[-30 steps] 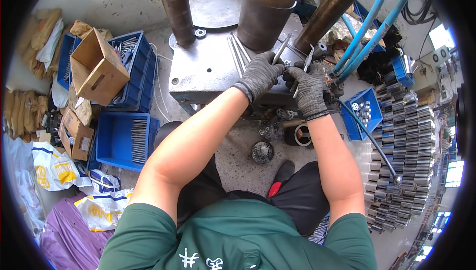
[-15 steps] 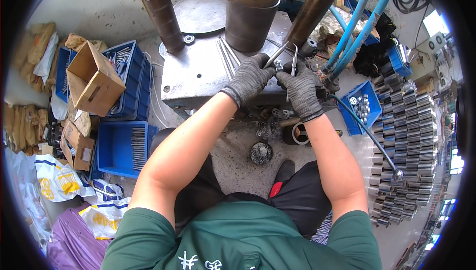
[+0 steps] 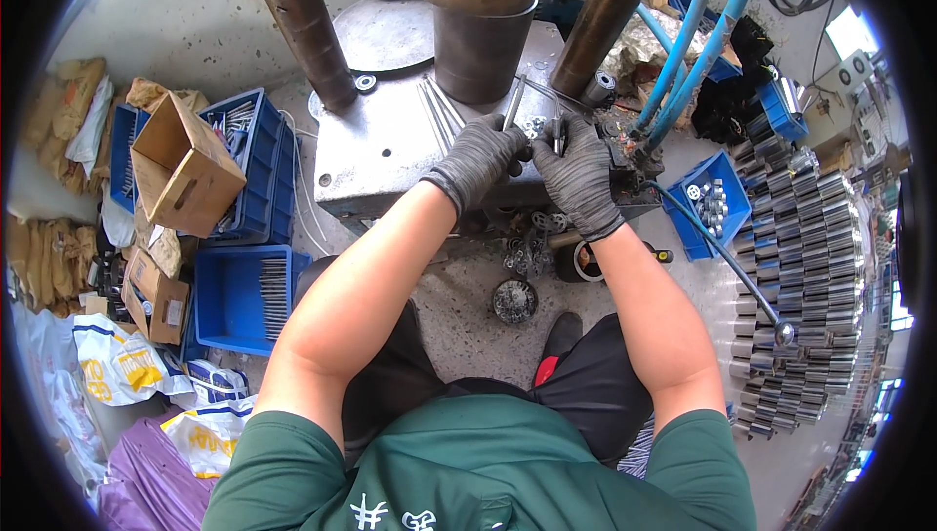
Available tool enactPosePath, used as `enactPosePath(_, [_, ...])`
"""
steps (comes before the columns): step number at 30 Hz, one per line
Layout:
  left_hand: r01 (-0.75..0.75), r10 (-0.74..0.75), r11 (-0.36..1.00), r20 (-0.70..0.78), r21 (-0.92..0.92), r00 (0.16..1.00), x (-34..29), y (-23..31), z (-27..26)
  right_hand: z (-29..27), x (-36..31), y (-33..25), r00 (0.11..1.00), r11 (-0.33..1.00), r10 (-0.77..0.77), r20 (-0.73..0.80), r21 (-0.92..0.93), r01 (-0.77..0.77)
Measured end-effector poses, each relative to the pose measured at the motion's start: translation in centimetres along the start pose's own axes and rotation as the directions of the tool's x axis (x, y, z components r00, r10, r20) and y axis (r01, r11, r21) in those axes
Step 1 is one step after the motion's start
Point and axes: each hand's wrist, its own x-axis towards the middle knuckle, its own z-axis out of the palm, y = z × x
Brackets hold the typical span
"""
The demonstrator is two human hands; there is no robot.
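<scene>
Both my hands wear dark grey gloves and work close together over the front right of the metal machine plate (image 3: 361, 155). My left hand (image 3: 478, 162) is closed around a thin metal rod (image 3: 514, 103), which points up and away from me. In my right hand (image 3: 578, 178) is a slim metal tool with a bent tip (image 3: 557, 121), perhaps tweezers or pliers. Small shiny metal pieces (image 3: 535, 127) show between the hands, partly hidden by my fingers. Several loose rods (image 3: 439, 113) lie on the plate, left of a thick steel cylinder (image 3: 481, 53).
Two steel columns (image 3: 303, 28) (image 3: 610, 19) rise from the plate. Blue hoses (image 3: 688, 53) hang at right, above a blue bin of round parts (image 3: 710, 207) and stacked metal tubes (image 3: 800, 267). A lever with a ball end (image 3: 784, 333) sticks out. Blue crates (image 3: 239, 302) and a cardboard box (image 3: 187, 165) stand left.
The rod in my left hand has swung more upright, and that hand has shifted slightly left and down. My right hand's tool has turned, its bent tip now leaning left. The view has shifted slightly.
</scene>
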Motion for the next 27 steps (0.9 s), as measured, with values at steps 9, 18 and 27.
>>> enactPosePath(9, [0.201,-0.205,0.962,-0.006,-0.184,0.979,0.0,0.5,-0.8,-0.7,0.0,-1.1,0.997,0.989,-0.056,0.047,-0.134,0.062])
enactPosePath(18, [0.114,-0.119,0.984,-0.030,-0.137,0.992,0.3,0.5,-1.1,-0.3,0.7,0.6,0.982,0.958,0.078,0.170,-0.287,-0.026])
enactPosePath(27, [0.097,-0.134,0.849,-0.034,-0.519,0.990,-1.5,0.8,-1.8,-5.6,0.9,-1.0,0.798,0.575,0.365,0.479,0.559,-0.598])
